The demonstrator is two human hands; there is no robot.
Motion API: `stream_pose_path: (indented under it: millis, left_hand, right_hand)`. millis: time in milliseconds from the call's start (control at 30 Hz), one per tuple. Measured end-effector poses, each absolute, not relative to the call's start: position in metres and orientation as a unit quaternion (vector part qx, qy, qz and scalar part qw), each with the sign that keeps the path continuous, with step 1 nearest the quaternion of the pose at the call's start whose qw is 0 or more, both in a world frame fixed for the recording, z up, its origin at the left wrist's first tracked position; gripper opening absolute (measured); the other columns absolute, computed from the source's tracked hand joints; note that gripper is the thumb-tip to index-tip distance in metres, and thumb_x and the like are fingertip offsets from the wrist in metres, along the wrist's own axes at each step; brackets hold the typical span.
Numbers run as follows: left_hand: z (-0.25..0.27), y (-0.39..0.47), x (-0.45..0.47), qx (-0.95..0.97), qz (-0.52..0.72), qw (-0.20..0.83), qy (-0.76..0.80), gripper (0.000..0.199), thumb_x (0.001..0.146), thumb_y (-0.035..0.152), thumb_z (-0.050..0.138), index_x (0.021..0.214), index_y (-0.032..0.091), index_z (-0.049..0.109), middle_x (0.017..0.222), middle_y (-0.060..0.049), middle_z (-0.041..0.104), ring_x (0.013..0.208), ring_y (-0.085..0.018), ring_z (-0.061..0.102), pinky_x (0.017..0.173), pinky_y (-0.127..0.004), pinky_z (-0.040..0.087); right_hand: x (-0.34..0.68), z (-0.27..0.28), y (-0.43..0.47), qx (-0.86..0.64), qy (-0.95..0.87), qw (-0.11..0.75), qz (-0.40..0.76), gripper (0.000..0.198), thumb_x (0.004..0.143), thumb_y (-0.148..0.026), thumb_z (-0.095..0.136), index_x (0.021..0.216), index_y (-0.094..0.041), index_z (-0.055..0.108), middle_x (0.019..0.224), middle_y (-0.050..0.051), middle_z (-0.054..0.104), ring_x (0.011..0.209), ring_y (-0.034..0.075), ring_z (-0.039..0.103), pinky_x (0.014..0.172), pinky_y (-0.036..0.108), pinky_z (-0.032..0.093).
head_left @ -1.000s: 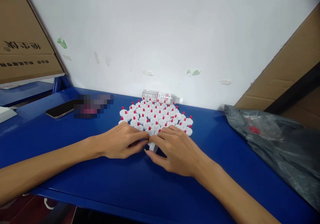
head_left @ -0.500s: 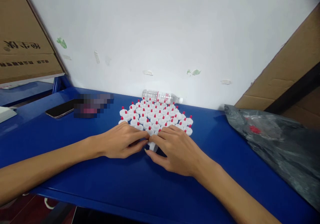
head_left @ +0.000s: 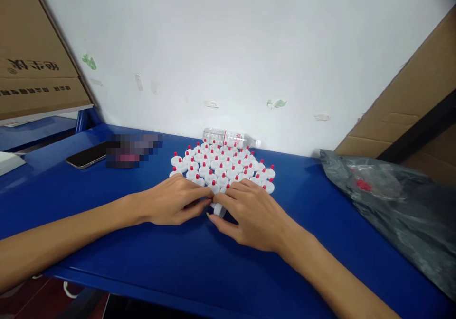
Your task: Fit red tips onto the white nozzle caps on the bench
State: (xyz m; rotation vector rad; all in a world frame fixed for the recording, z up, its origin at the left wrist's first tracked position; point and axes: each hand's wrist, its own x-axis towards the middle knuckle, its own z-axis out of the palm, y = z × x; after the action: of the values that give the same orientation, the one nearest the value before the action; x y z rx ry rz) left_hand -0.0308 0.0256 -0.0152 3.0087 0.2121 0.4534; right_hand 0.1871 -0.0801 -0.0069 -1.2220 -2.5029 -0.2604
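Observation:
Many white round caps with red tips (head_left: pixel 223 181) stand upright, packed close together on the blue table (head_left: pixel 171 257). At the near edge of this group, one white cap (head_left: pixel 220 210) sits between my two hands, partly covered by fingers. My left hand (head_left: pixel 174 199) reaches in from the left, its thumb and index finger closed together at the cap's left side. My right hand (head_left: pixel 245 212) curls over it from the right, index finger on top and thumb lower down in front. Some caps are hidden behind both hands.
A clear plastic bottle (head_left: pixel 228 137) lies on its side behind the caps, against the white wall (head_left: pixel 242 43). A phone (head_left: pixel 87 156) and a blurred-out item (head_left: pixel 133 152) are at left. A dark plastic bag (head_left: pixel 395 214) with red pieces (head_left: pixel 364 184) lies at right. Cardboard (head_left: pixel 39 48) stands left.
Almost nothing differs. The camera view has shifted very slightly; both hands stay at the same white cap.

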Motion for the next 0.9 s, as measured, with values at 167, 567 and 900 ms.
stream_pose_path:
  millis: [167, 567, 900]
  left_hand:
    - [-0.0156, 0.0265, -0.0297, 0.986, 0.145, 0.047, 0.070, 0.022, 0.105, 0.023, 0.043, 0.103, 0.018, 0.065, 0.068, 0.000, 0.066, 0.055, -0.013, 0.059, 0.053, -0.026, 0.038]
    - [-0.0153, 0.0251, -0.0312, 0.986, 0.140, 0.054, 0.078, 0.023, 0.106, 0.026, 0.044, 0.107, 0.018, 0.065, 0.065, 0.002, 0.063, 0.052, -0.014, 0.057, 0.052, -0.027, 0.038]
    - [-0.0149, 0.0254, -0.0308, 0.984, 0.147, 0.058, 0.079, 0.019, 0.106, 0.028, 0.044, 0.108, 0.019, 0.061, 0.062, 0.003, 0.062, 0.050, -0.013, 0.057, 0.051, -0.026, 0.036]
  right_hand:
    - [0.1874, -0.0065, -0.0794, -0.433, -0.881, 0.167, -0.090, 0.027, 0.102, -0.037, 0.057, 0.107, -0.014, 0.072, 0.089, 0.005, 0.077, 0.087, 0.024, 0.070, 0.084, 0.039, 0.045]
    - [0.1879, -0.0071, -0.0805, -0.428, -0.879, 0.181, -0.106, 0.026, 0.101, -0.037, 0.059, 0.106, -0.014, 0.072, 0.085, 0.005, 0.075, 0.084, 0.023, 0.069, 0.084, 0.039, 0.045]
    - [0.1894, -0.0062, -0.0798, -0.425, -0.881, 0.177, -0.113, 0.030, 0.103, -0.037, 0.056, 0.111, -0.013, 0.072, 0.090, 0.006, 0.075, 0.088, 0.023, 0.067, 0.090, 0.041, 0.046]
